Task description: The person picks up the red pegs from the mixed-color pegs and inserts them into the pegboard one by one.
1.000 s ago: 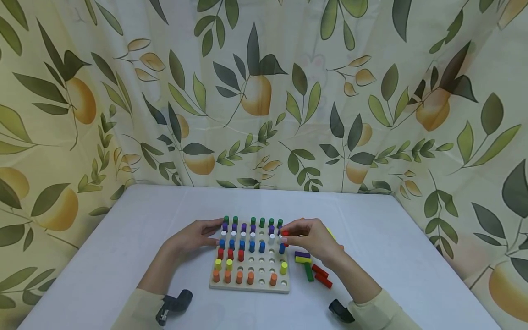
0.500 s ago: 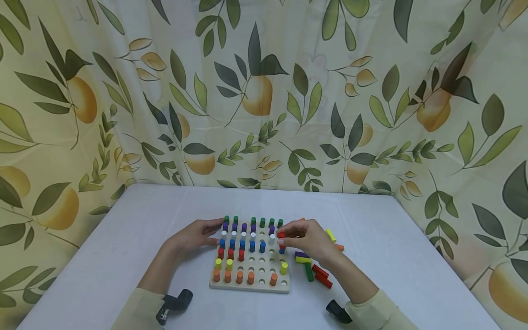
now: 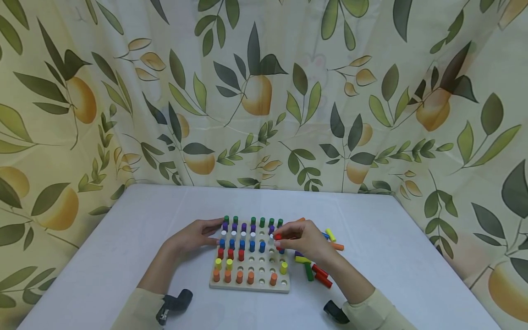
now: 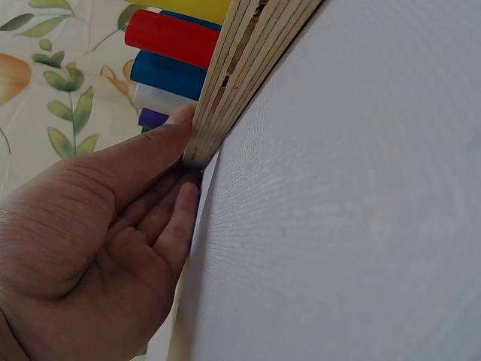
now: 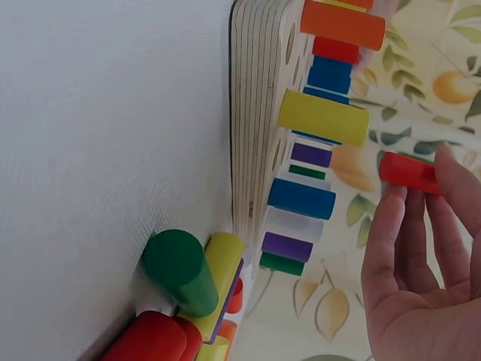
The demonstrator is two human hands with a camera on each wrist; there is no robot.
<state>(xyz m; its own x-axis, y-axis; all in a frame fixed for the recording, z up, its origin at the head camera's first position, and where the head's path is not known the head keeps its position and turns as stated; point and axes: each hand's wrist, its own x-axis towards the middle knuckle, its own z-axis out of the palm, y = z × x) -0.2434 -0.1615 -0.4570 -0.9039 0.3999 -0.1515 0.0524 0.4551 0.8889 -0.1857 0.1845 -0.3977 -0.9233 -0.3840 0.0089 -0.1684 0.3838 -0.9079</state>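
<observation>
A pale wooden pegboard (image 3: 255,288) lies on the table with rows of coloured pegs standing in its holes. My left hand (image 3: 198,237) holds its left edge near the far corner; in the left wrist view the thumb (image 4: 154,147) lies against the layered wood beside the pegs, with curled fingers lower down. Between thumb and fingertips my right hand (image 3: 309,239) pinches a red peg (image 5: 406,171). That peg is above the board's right side, apart from the standing pegs in the right wrist view. A blue peg (image 5: 301,198) and a yellow peg (image 5: 323,117) stand near that edge.
Loose pegs lie on the white table right of the board, among them a green peg (image 3: 309,272), a red peg (image 3: 323,281), a yellow peg (image 3: 331,234) and an orange peg (image 3: 337,246). A patterned curtain (image 3: 264,137) hangs behind the table (image 3: 165,204).
My right hand has shifted a little to the left, carrying the red peg further over the board. My left hand and the pegboard have stayed in place.
</observation>
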